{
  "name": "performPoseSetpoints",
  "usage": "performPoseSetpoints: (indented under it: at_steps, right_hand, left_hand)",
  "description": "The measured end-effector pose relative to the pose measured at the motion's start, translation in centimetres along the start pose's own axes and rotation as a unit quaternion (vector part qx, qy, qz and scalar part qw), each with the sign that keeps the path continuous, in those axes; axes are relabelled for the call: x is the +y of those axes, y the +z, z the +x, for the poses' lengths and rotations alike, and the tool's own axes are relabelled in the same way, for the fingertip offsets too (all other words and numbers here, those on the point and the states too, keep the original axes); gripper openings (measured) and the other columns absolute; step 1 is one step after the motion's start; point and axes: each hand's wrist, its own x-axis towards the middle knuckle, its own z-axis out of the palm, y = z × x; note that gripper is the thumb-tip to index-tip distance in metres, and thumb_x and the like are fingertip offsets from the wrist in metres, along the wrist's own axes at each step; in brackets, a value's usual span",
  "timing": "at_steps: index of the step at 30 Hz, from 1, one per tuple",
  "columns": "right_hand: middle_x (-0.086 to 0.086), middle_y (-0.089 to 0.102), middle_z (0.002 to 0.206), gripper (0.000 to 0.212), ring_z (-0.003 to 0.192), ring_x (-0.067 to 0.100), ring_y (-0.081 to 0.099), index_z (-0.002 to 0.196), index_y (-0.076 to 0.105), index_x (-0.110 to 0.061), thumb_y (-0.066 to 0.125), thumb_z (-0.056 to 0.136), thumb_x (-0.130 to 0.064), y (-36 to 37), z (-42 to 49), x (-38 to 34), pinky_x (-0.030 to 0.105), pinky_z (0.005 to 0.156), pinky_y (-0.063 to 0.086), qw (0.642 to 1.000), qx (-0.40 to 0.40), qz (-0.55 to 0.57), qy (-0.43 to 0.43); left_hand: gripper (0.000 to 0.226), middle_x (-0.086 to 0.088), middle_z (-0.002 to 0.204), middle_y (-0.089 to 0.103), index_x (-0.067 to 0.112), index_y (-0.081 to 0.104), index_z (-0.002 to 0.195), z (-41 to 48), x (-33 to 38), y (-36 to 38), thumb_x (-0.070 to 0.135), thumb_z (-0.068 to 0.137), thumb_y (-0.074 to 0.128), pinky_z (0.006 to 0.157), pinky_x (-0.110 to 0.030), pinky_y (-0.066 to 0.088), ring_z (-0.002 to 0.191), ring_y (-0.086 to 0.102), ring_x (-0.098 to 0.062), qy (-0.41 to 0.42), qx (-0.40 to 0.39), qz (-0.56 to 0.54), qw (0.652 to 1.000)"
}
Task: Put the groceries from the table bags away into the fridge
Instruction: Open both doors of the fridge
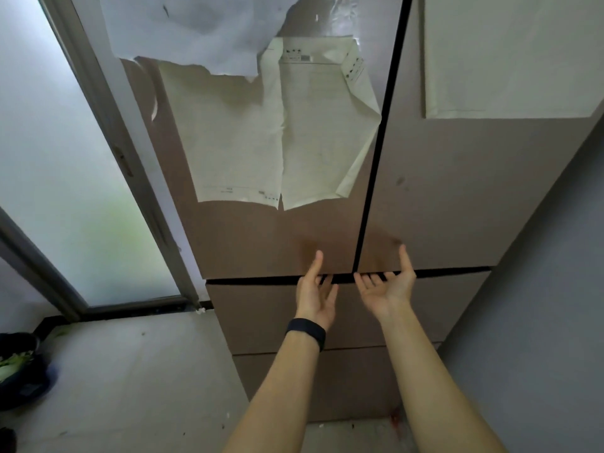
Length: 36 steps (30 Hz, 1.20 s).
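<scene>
Brown fridge (261, 240), centre and right of the frame, with both upper doors and the drawers beneath closed. Left hand (315, 295) and right hand (389, 287), lower centre, lie palms up side by side, fingers (367, 282) loosely spread and holding nothing, tips at the dark seam under the upper doors; black wristband (307, 331) on the left wrist

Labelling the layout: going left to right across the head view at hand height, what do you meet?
The frosted glass door → left hand → right hand → grey wall.
</scene>
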Motion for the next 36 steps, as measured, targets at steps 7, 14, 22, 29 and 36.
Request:
performPoseSetpoints:
  at_steps: [7,14,22,29,36]
  right_hand:
    - [0.015,0.055,0.128,0.089,0.118,0.029,0.054,0.145,0.041,-0.012,0.083,0.074,-0.045,-0.1,2.0,0.8,0.044,0.109,0.042,1.000,-0.004,0.011,-0.013]
    - [0.016,0.054,0.136,0.092,0.118,0.030,0.052,0.142,0.045,-0.007,0.089,0.069,-0.041,-0.5,1.2,0.8,0.043,0.105,0.044,0.999,-0.028,-0.028,-0.012]
    - [0.017,0.066,0.116,0.063,0.108,0.029,0.063,0.120,0.056,-0.005,0.086,0.074,-0.035,-2.5,-1.3,-0.4,0.049,0.104,0.050,0.997,-0.029,-0.069,-0.028]
    - [0.013,0.068,0.113,0.053,0.108,0.027,0.061,0.112,0.060,-0.010,0.082,0.075,-0.041,-6.6,-4.1,-2.2,0.044,0.097,0.053,0.993,-0.028,-0.116,-0.010]
    - [0.009,0.063,0.129,0.085,0.119,0.029,0.058,0.135,0.057,-0.017,0.082,0.064,-0.057,-11.4,-8.1,-5.1,0.038,0.092,0.049,0.988,-0.020,-0.154,-0.017]
  left_hand:
    - [0.102,-0.008,0.142,0.051,0.014,0.048,0.140,2.3,-2.1,1.5,0.048,0.056,0.094,0.109,-0.033,0.042,0.136,0.042,-0.022,0.029,0.004,-0.064,0.997]
    - [0.086,-0.008,0.136,0.058,0.015,0.048,0.137,1.5,-2.8,2.8,0.044,0.067,0.088,0.106,-0.036,0.047,0.125,0.055,-0.022,0.043,0.029,-0.060,0.997]
    - [0.100,-0.011,0.143,0.053,0.009,0.043,0.143,0.3,-3.0,2.7,0.046,0.063,0.091,0.110,-0.044,0.044,0.134,0.048,-0.026,0.060,0.025,-0.057,0.996]
    - [0.116,-0.008,0.148,0.049,0.009,0.033,0.151,-3.6,-4.4,-0.4,0.058,0.062,0.088,0.108,-0.041,0.046,0.131,0.051,-0.025,0.077,0.062,-0.020,0.995]
    - [0.075,-0.013,0.129,0.065,0.006,0.057,0.129,-10.0,-3.0,-4.7,0.050,0.072,0.077,0.110,-0.041,0.044,0.118,0.063,-0.025,0.087,0.060,0.011,0.994]
